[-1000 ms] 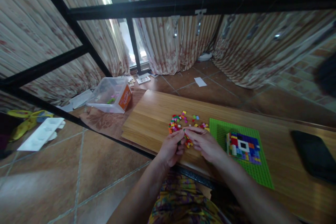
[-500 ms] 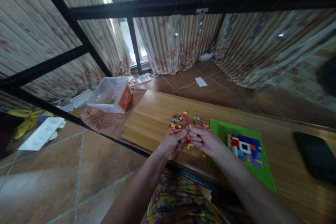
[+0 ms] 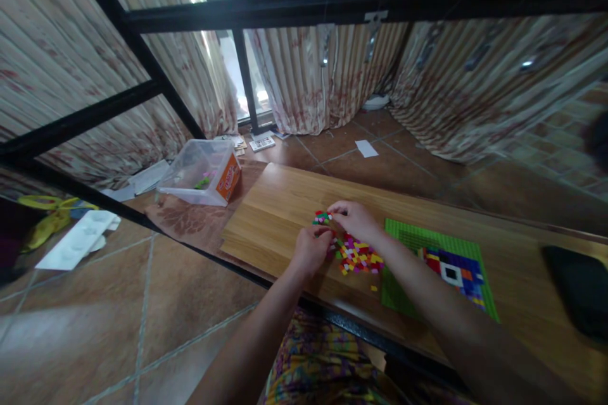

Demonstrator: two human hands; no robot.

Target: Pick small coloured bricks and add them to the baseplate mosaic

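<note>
A spread of small colourful building bricks [image 3: 360, 257] lies on the wooden tabletop, partly hidden by my hands. My right hand [image 3: 355, 220] reaches over its far side, fingers stretched out and thumb apart, the tips at a small cluster of red, green and pink bricks [image 3: 322, 218]. At the left edge of the spread is my left hand [image 3: 312, 249], its fingers curled and pressed together; whatever they hold is too small to make out. Under my right forearm a green baseplate [image 3: 395, 291] carries a mosaic of blue, red, orange and white bricks [image 3: 463, 273], partly covered.
Beyond the table's left end stands a clear plastic box [image 3: 192, 171] with an orange label and a few pieces inside. A dark phone-like object [image 3: 577, 291] lies at the right of the wooden table [image 3: 275, 202]. A black metal bar [image 3: 304, 9] crosses above.
My hands, together over the bricks before, have parted. The right moved up to the far bricks, the left slightly down and left. More of the brick spread shows now.
</note>
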